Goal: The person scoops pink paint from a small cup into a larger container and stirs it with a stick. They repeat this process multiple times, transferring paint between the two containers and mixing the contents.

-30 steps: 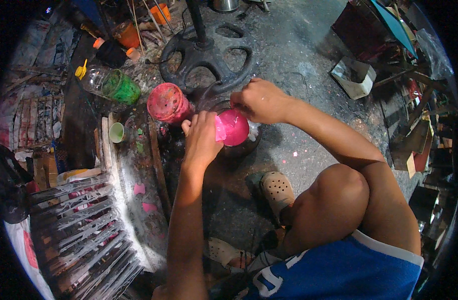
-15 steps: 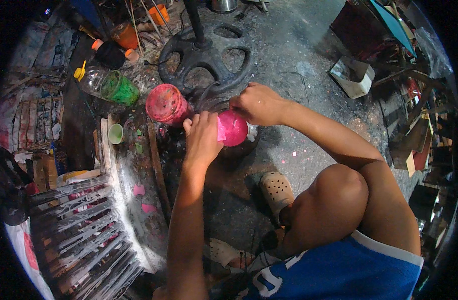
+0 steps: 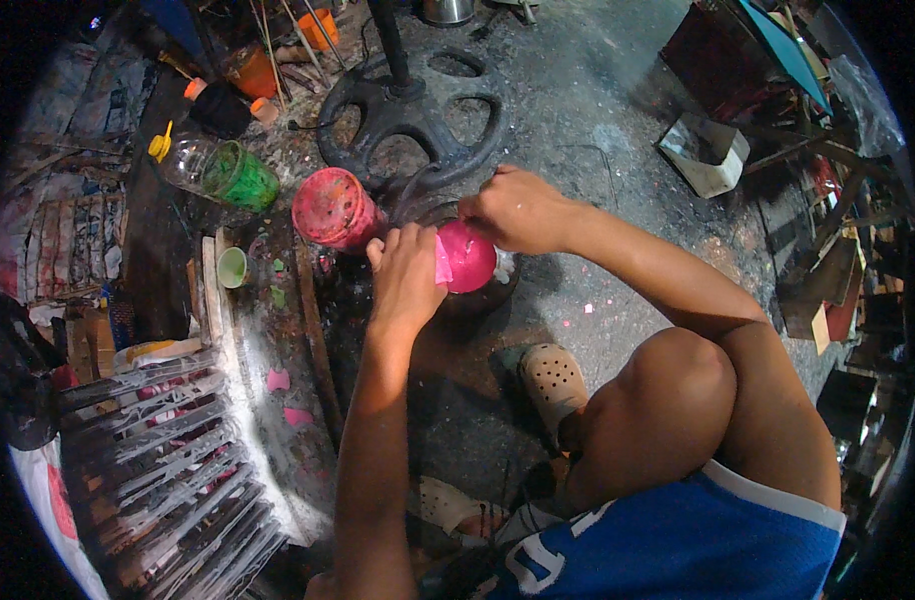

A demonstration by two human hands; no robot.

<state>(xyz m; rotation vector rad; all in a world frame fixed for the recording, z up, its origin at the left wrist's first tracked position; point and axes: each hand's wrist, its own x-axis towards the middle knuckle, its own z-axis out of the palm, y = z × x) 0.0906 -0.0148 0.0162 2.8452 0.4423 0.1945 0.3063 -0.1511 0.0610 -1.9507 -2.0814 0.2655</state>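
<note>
A round container with bright pink inside [image 3: 470, 262] stands low between my hands, above a dark round base. My left hand [image 3: 408, 270] is closed at its left rim, fingers curled over the edge. A paler pink flap [image 3: 443, 262] shows beside those fingertips. At the upper right rim my right hand [image 3: 516, 208] is closed in a pinch; what sits between its fingers is hidden. Just left of the container is a pink-stained tub [image 3: 330, 207], close to my left knuckles.
A black cast-metal stand base [image 3: 413, 125] lies beyond the tub. To the left are a green-stained clear container [image 3: 240, 177] and a small pale green cup [image 3: 232, 267]. Paint-streaked slats [image 3: 168, 460] fill the lower left. A white open box [image 3: 705, 155] sits at the right.
Very little differs. Both hands keep their places at the pink container's rim, and the surroundings shift only slightly in the picture.
</note>
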